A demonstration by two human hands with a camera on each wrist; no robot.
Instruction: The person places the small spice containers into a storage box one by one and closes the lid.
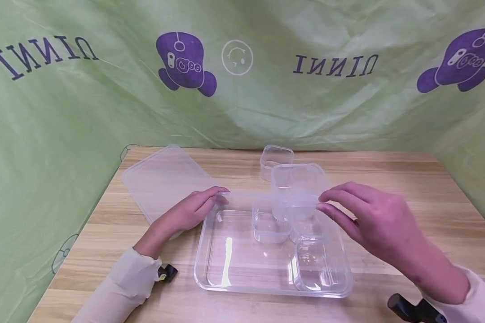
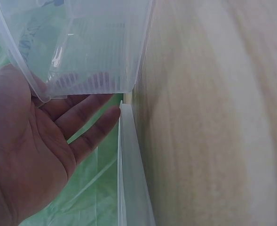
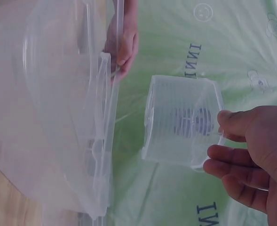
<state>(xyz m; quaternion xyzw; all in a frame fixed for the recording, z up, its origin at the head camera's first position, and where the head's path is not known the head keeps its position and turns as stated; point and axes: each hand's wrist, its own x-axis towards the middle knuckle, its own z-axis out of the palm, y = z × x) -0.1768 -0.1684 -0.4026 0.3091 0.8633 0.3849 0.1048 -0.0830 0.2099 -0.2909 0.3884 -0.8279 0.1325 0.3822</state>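
Observation:
A small clear plastic box (image 1: 297,186) hangs over the far right part of a large clear plastic container (image 1: 246,289). My right hand (image 1: 372,220) pinches that small box (image 3: 183,122) by its edge, between thumb and fingertips. My left hand (image 1: 194,208) grips the large container's far left corner, its fingers (image 2: 89,113) lying along the outside of the wall. Inside the large container, toward its right side, sit small clear boxes: one in the middle (image 1: 271,231), one (image 1: 307,229) partly hidden under the held box, and one at the near right (image 1: 313,269).
Another small clear box (image 1: 275,157) stands behind the large container near the table's back edge. A flat translucent lid (image 1: 167,179) lies on the wooden table (image 1: 420,211) at the left. Green printed cloth (image 1: 258,107) hangs behind the table and at its sides.

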